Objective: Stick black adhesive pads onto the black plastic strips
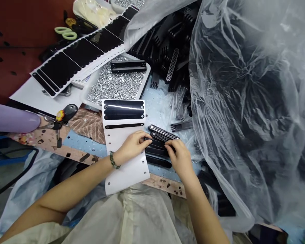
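My left hand (136, 145), with a beaded bracelet at the wrist, pinches the left end of a thin black adhesive strip. My right hand (179, 155) has its fingers closed at the strip's other end. The strip lies over a row of long, round-ended black plastic pieces (159, 162) on the blue mat. Two pieces at the top of the row show a patterned face (164, 130). Under my left wrist is a white backing sheet (127, 176), punched with small holes and still bearing several glossy black strips (123, 112).
A white tray (147, 76) of small metal parts carries a black piece. Sheets of black strips (73, 57) lean behind it. Black plastic parts (165, 44) spill from a large clear bag (218, 101) at right. Green-handled scissors (66, 33), keys (58, 126) and a purple cylinder (12, 118) are at left.
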`<state>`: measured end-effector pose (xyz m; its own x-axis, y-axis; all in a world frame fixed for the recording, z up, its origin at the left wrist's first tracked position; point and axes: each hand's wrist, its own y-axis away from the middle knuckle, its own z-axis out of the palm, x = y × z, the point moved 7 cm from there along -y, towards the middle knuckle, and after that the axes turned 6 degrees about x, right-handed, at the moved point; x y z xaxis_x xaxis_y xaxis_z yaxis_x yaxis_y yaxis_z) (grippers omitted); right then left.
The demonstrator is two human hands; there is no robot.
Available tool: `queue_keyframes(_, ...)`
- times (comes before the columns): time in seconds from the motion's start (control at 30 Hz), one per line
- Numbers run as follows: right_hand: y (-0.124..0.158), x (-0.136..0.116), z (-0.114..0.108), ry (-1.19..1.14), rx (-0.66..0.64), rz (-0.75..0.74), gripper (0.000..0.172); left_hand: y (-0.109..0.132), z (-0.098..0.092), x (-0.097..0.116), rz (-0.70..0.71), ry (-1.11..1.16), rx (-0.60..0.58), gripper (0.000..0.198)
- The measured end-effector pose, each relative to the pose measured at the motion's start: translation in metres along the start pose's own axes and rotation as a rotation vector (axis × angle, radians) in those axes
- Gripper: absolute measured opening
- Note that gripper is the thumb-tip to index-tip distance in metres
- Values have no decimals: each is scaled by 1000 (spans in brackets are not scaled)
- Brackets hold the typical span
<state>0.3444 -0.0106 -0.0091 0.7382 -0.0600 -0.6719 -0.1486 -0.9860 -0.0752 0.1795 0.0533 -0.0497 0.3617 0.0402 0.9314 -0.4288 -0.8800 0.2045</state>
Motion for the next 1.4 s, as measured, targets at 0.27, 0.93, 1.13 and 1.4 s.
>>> queue_keyframes(0.27,0,-3,1,72,-49,27,11,1,-1,-1,38,-35,20,16)
queue_keyframes(0.93,-36,-55,14,202,123,-312,16,11,-171,18,-9,-598,641,69)
queue_keyframes(1.13,-70,-125,69,25,32,-599,23,25,-167,-7,-16,-332,762,69)
queue_keyframes(1.4,-85,-140,97,123,51,-630,26,27,-152,-21,-81,269,478,27)
